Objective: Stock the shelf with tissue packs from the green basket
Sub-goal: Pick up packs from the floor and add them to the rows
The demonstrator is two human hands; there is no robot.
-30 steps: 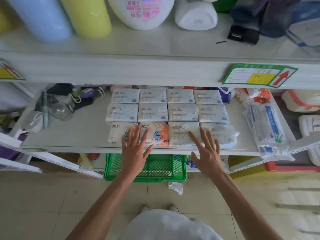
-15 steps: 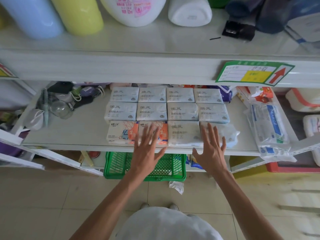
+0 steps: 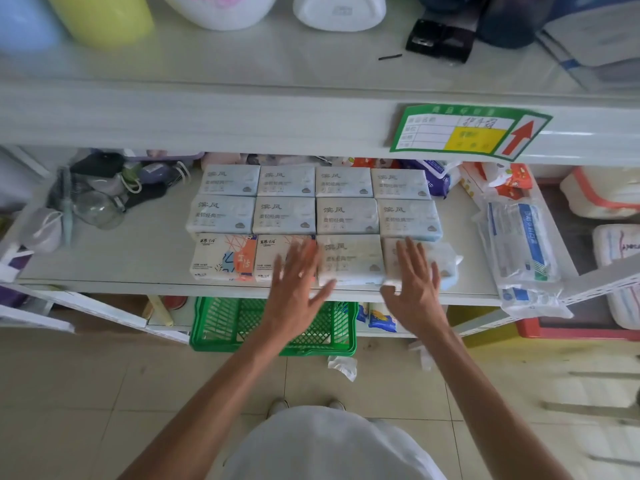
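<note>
Both our hands spread flat and empty over the front row of tissue packs.

Our left hand [image 3: 294, 292] hovers, fingers splayed and blurred, over the orange-patterned pack [image 3: 277, 258] at the shelf [image 3: 104, 258] front edge; our right hand [image 3: 414, 282] lies open over the end pack [image 3: 446, 261], whether pressing on it we cannot tell. The packs [image 3: 315, 209] sit directly ahead of us in three rows, long axes along the shelf's front edge, the grid's right end nearest our right hand. The green basket [image 3: 221, 323] sits below the shelf, beneath our left wrist, and looks empty. We judge only straightening remains.
</note>
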